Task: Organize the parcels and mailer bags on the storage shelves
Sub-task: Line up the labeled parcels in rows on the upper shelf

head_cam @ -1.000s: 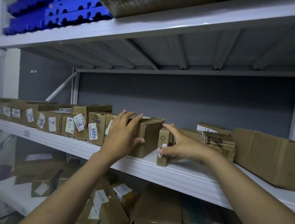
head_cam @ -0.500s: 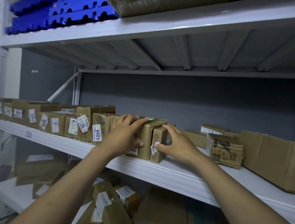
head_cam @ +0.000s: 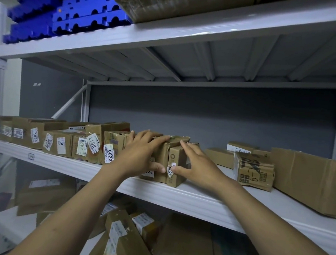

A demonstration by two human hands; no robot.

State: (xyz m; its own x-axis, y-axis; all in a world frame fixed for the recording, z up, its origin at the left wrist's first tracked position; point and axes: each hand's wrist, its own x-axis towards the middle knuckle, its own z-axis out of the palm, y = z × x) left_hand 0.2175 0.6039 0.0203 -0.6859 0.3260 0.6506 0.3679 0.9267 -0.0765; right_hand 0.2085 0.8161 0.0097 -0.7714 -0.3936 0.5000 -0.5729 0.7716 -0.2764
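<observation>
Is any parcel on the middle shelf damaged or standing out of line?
Yes. The small parcel beyond the right hand is crumpled, with dented edges, and sits apart from the labelled row at left. The white label on the narrow box under that hand looks torn and peeling.

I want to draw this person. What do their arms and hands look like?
The left arm and right arm are bare, no sleeves in view. The left hand and right hand wear no gloves, and I see no rings, watch or bracelets.
</observation>
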